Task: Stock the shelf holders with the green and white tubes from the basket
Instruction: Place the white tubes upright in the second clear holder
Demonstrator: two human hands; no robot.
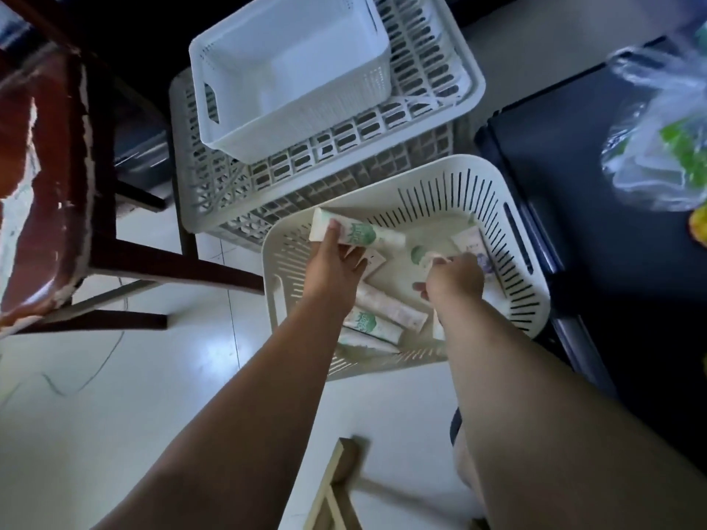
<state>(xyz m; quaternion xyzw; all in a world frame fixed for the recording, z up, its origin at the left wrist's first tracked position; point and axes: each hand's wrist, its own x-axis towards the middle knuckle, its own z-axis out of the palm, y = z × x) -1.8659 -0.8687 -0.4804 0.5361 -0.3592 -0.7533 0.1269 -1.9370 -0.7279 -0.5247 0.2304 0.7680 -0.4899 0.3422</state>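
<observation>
One pale tiled floor (114, 395) carries what look like two stacked grey lattice crates (229, 185), one white perforated bin (290, 120) on top, and one cream slotted basket (528, 285) against the crates' near side; at least six green and white tubes (386, 309) lie inside; one more, the held tube (355, 233), is just above them, the left hand (336, 262) with fingers clamped round it; the right hand (455, 279) reaches low among the tubes, blurred, so whether its fingers grip anything cannot be told; open floor lies left of the basket; a dark cabinet (612, 262) crowds its right rim.
</observation>
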